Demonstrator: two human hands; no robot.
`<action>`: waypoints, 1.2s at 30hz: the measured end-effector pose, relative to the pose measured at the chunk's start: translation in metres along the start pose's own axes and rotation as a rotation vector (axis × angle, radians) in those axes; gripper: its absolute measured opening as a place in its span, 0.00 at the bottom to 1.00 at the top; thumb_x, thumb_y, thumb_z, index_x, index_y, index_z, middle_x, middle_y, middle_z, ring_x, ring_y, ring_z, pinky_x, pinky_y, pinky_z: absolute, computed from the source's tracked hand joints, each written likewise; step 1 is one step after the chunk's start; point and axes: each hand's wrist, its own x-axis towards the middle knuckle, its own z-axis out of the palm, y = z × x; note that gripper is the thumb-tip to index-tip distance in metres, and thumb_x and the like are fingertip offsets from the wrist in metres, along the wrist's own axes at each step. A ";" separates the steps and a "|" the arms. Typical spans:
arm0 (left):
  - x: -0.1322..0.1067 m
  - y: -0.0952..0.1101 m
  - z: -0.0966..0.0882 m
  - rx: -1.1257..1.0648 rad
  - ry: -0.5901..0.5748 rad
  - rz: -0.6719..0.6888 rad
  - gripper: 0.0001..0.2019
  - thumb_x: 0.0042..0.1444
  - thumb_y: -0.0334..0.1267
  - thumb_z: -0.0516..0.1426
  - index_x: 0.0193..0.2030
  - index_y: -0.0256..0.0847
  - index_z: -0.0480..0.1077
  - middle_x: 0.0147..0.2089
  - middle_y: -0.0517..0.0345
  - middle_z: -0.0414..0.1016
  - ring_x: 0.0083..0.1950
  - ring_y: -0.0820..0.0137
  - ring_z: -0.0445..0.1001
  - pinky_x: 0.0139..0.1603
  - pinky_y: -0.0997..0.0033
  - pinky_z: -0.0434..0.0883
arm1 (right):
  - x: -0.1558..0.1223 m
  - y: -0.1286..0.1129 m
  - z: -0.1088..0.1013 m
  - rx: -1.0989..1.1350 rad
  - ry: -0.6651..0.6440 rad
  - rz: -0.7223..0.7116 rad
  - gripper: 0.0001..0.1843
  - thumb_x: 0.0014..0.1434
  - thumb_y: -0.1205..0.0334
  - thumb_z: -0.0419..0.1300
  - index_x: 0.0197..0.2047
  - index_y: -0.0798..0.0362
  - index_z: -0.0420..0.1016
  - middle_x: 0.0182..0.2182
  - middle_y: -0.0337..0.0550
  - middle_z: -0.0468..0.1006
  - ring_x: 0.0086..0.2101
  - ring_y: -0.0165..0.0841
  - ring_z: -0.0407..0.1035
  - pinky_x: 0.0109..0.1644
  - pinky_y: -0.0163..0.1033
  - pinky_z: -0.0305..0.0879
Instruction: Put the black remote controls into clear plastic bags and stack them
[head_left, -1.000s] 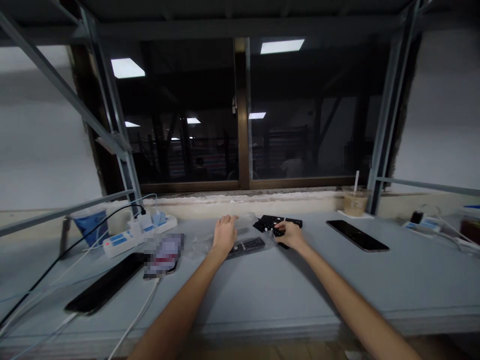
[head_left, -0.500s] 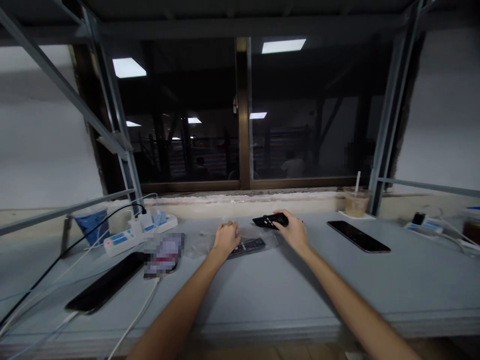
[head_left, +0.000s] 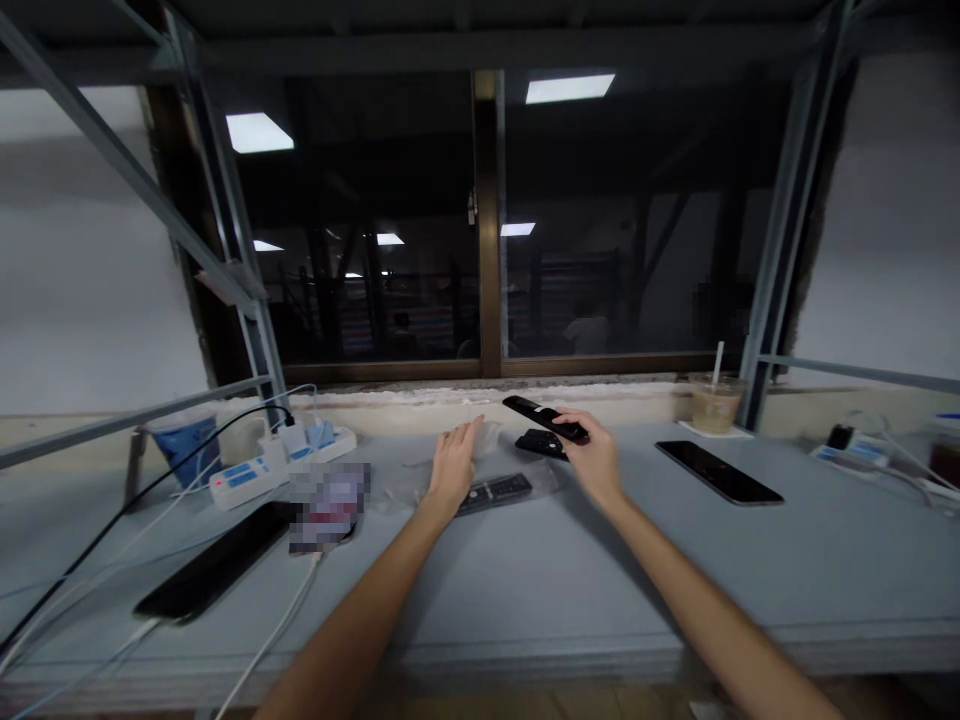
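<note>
My right hand [head_left: 596,455] is closed around one end of a black remote control [head_left: 541,417], which is lifted and tilted above the table. Just below it is another black remote control [head_left: 538,443]; whether my fingers touch that one I cannot tell. My left hand [head_left: 453,465] has its fingers stretched forward over a crumpled clear plastic bag [head_left: 397,482]. Beside my left wrist, a third remote control [head_left: 499,490] with rows of buttons lies on the table, apparently in clear plastic. My left hand partly hides its near end.
On the left are a black phone [head_left: 217,565], a phone with a lit screen [head_left: 330,508], a white power strip [head_left: 247,480] with cables and a blue cup [head_left: 184,450]. A black phone [head_left: 716,472] and a drink cup [head_left: 715,405] stand right. Metal posts [head_left: 799,210] flank the table.
My right hand has raised and tilted a remote control, and another shows beneath it. My left hand has gone from curled fingers to outstretched ones.
</note>
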 end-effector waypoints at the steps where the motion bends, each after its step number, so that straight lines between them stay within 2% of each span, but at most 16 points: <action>1: 0.000 0.000 0.000 -0.006 -0.014 0.008 0.34 0.43 0.18 0.44 0.59 0.44 0.53 0.52 0.53 0.66 0.54 0.69 0.62 0.53 0.68 0.56 | 0.000 0.001 0.000 0.003 0.003 -0.026 0.07 0.47 0.68 0.52 0.28 0.51 0.71 0.40 0.45 0.75 0.42 0.36 0.68 0.48 0.41 0.60; 7: 0.000 0.002 0.003 -0.030 -0.043 0.066 0.21 0.49 0.27 0.51 0.52 0.43 0.63 0.48 0.52 0.66 0.51 0.65 0.63 0.53 0.65 0.57 | -0.001 -0.001 -0.002 0.004 -0.010 -0.086 0.12 0.42 0.74 0.49 0.23 0.50 0.69 0.42 0.44 0.72 0.45 0.36 0.66 0.50 0.44 0.58; 9: 0.001 0.001 0.005 -0.036 -0.066 0.080 0.18 0.50 0.27 0.51 0.48 0.43 0.66 0.49 0.53 0.66 0.52 0.66 0.63 0.53 0.66 0.57 | -0.002 -0.003 -0.003 0.001 -0.022 -0.091 0.13 0.41 0.75 0.48 0.23 0.50 0.69 0.43 0.44 0.72 0.45 0.37 0.66 0.51 0.44 0.58; 12: 0.002 0.001 0.005 -0.055 -0.079 0.080 0.20 0.50 0.23 0.48 0.47 0.43 0.67 0.49 0.55 0.67 0.51 0.68 0.64 0.53 0.67 0.57 | -0.002 -0.005 -0.004 0.004 -0.021 -0.104 0.14 0.41 0.76 0.47 0.23 0.50 0.70 0.43 0.43 0.73 0.44 0.37 0.67 0.50 0.44 0.58; 16: 0.002 0.001 0.006 -0.095 -0.061 0.069 0.17 0.51 0.23 0.49 0.44 0.43 0.68 0.46 0.57 0.69 0.50 0.69 0.66 0.52 0.68 0.58 | -0.002 -0.005 -0.002 0.007 0.035 -0.063 0.11 0.45 0.73 0.50 0.25 0.50 0.70 0.42 0.44 0.74 0.44 0.37 0.67 0.49 0.44 0.60; 19: 0.002 0.000 0.009 -0.090 -0.055 0.068 0.11 0.53 0.25 0.50 0.38 0.42 0.70 0.44 0.57 0.69 0.48 0.69 0.67 0.51 0.68 0.60 | -0.001 -0.006 0.001 0.035 0.100 0.052 0.06 0.48 0.65 0.53 0.31 0.52 0.71 0.42 0.46 0.74 0.42 0.37 0.68 0.42 0.41 0.65; 23: 0.002 -0.001 0.013 -0.060 -0.053 0.059 0.05 0.54 0.30 0.53 0.35 0.40 0.69 0.44 0.57 0.69 0.46 0.70 0.68 0.49 0.68 0.61 | 0.000 -0.007 0.005 0.148 0.180 0.270 0.18 0.48 0.53 0.57 0.42 0.52 0.66 0.37 0.44 0.73 0.31 0.33 0.70 0.26 0.34 0.64; 26: 0.002 0.000 0.014 -0.065 -0.041 0.052 0.02 0.54 0.33 0.55 0.34 0.40 0.68 0.43 0.57 0.69 0.44 0.69 0.68 0.48 0.66 0.62 | 0.001 -0.007 0.005 0.220 0.202 0.370 0.24 0.47 0.49 0.58 0.45 0.51 0.62 0.32 0.41 0.72 0.23 0.29 0.68 0.20 0.31 0.61; 30: 0.002 0.001 0.014 -0.071 -0.021 0.052 0.03 0.53 0.36 0.56 0.34 0.41 0.67 0.41 0.58 0.68 0.44 0.69 0.68 0.47 0.66 0.63 | 0.004 0.001 0.004 0.247 0.235 0.480 0.25 0.47 0.46 0.57 0.45 0.51 0.60 0.29 0.37 0.71 0.17 0.24 0.63 0.17 0.30 0.57; 36: 0.001 0.001 0.014 -0.048 -0.020 0.062 0.04 0.54 0.34 0.54 0.37 0.40 0.65 0.42 0.57 0.69 0.47 0.67 0.67 0.47 0.66 0.61 | 0.007 0.008 0.003 0.274 0.229 0.713 0.27 0.48 0.49 0.54 0.49 0.51 0.56 0.23 0.36 0.73 0.15 0.27 0.62 0.14 0.31 0.51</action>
